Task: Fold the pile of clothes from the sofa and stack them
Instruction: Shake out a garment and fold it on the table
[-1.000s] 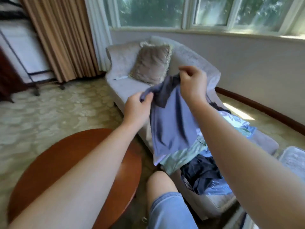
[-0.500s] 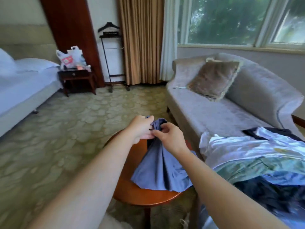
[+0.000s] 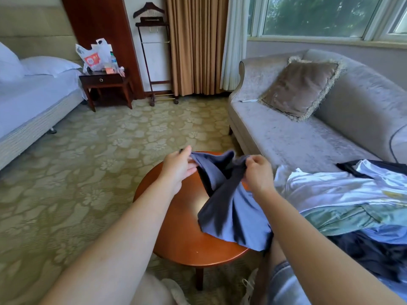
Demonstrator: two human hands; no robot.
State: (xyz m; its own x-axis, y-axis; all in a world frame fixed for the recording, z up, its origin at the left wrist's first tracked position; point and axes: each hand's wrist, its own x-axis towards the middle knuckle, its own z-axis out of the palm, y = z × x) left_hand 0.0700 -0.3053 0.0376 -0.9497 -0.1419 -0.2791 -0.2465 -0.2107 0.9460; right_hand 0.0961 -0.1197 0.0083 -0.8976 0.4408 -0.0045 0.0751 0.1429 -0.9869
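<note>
Left hand (image 3: 178, 166) and right hand (image 3: 258, 172) each pinch the top edge of the blue garment (image 3: 229, 208). It is bunched between them, and its lower part drapes on the desk (image 3: 180, 227) below. Risk: the hem overhangs the near desk edge, so a slack pinch could let it slide off. Both forearms reach forward, hands level, fingers curled. The unfolded pile (image 3: 352, 201) lies on the sofa (image 3: 297, 139), right of the right hand.

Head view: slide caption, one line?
Blue garment held by left hand and right hand over the table; clothes pile on sofa.
</note>
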